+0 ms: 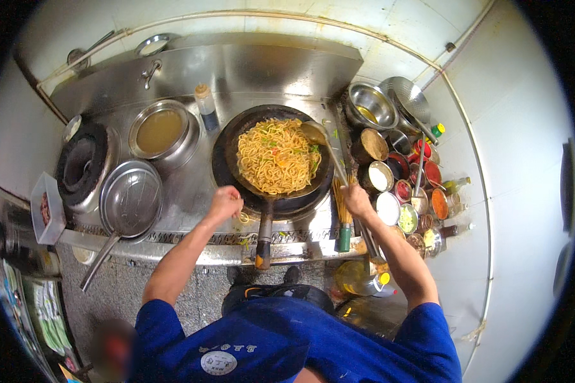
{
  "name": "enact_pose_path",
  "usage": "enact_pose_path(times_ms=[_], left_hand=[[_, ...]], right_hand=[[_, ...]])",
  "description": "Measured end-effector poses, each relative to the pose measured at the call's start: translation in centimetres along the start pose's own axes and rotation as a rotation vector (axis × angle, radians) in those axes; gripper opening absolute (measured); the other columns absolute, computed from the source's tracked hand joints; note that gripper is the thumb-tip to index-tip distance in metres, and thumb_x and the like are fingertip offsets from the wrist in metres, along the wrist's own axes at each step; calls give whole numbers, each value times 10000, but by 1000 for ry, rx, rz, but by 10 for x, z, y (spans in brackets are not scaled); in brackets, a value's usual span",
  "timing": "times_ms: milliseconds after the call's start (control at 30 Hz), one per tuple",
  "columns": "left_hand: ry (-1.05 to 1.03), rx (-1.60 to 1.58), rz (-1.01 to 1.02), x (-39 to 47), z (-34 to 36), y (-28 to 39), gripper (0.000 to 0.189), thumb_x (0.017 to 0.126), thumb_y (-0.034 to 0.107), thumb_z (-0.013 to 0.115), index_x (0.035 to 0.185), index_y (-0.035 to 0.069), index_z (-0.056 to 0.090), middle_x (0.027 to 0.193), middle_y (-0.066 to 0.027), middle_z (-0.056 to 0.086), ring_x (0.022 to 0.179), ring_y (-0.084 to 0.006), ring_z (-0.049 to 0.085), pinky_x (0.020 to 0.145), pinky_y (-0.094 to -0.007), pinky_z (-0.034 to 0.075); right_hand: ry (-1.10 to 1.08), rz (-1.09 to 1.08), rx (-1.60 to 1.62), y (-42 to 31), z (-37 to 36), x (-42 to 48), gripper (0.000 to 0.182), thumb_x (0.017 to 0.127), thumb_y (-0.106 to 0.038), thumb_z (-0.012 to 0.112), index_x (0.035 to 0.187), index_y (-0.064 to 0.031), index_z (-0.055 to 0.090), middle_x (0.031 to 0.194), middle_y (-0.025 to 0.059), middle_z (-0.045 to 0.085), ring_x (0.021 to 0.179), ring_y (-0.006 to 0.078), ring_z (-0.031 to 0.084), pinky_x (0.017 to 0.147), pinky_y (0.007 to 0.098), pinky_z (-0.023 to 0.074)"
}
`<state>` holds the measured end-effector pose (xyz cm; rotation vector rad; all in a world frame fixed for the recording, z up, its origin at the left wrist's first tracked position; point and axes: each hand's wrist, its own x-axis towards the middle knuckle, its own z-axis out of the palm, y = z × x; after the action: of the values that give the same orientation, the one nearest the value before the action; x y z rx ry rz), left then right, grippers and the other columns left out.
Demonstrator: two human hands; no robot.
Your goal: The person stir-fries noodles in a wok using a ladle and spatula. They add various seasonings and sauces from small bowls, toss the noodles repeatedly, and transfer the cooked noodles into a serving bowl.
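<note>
A black wok (pixel 230 158) sits on the burner in front of me, its handle (pixel 265 230) pointing my way. Stir-fried noodles (pixel 273 163) with bits of green and orange vegetable fill it. My right hand (pixel 357 201) grips the handle of a metal ladle (pixel 314 133), whose bowl rests at the noodles' upper right edge. Left of the wok handle, my left hand (pixel 224 205) has its fingers pinched together at the wok's near rim. A noodle strand (pixel 243 218) shows at those fingertips and loops below them, over the steel stovetop (pixel 191 191).
A bamboo wok brush (pixel 343 234) lies beneath my right wrist. Seasoning containers (pixel 388 208) and a steel bowl (pixel 373 106) crowd the right. Leftward are a pot of brown liquid (pixel 160 131), a strainer (pixel 130 201), a second burner (pixel 84 165) and a squeeze bottle (pixel 206 107).
</note>
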<state>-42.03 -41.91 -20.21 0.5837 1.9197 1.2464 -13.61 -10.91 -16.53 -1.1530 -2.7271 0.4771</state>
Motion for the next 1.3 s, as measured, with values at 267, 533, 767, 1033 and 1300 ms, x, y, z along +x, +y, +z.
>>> enact_pose_path(times_ms=[267, 533, 767, 1033, 1300], left_hand=[[-149, -182, 202, 32, 11, 215, 549, 931, 246, 620, 1408, 83, 401, 990, -145, 665, 617, -179, 659, 481, -284, 533], [-420, -498, -584, -89, 93, 35, 310, 808, 129, 700, 1055, -16, 581, 915, -128, 652, 785, -231, 653, 663, -347, 537], [-426, -759, -521, -82, 117, -19, 188, 816, 97, 620, 642, 48, 566, 585, -69, 567, 481, -191, 557, 474, -355, 497], [-289, -597, -389, -87, 106, 1, 182, 788, 97, 636, 630, 31, 571, 585, -75, 573, 484, -187, 563, 455, -348, 482], [-224, -641, -429, -105, 107, 5, 110, 783, 67, 659, 745, -6, 585, 614, -87, 587, 496, -200, 588, 447, -353, 495]], right_hand=[[-95, 66, 685, -40, 88, -65, 177, 867, -111, 501, 953, -19, 624, 732, 120, 615, 648, 281, 596, 603, 388, 512], [-903, 772, 2117, -99, 12, -57, 285, 1000, -326, 421, 877, -71, 451, 555, -90, 321, 391, 19, 245, 334, 184, 188], [-477, 393, 1048, -117, -76, -52, 340, 994, -310, 458, 858, -3, 509, 537, 38, 465, 380, 176, 464, 341, 355, 375], [-308, 366, 654, -57, 65, -24, 316, 981, -331, 437, 889, -43, 528, 621, 80, 583, 485, 223, 578, 407, 374, 468], [-1097, 1011, 2361, -133, 2, -49, 419, 1023, -357, 369, 787, -22, 457, 530, -67, 350, 366, 34, 335, 297, 211, 295]])
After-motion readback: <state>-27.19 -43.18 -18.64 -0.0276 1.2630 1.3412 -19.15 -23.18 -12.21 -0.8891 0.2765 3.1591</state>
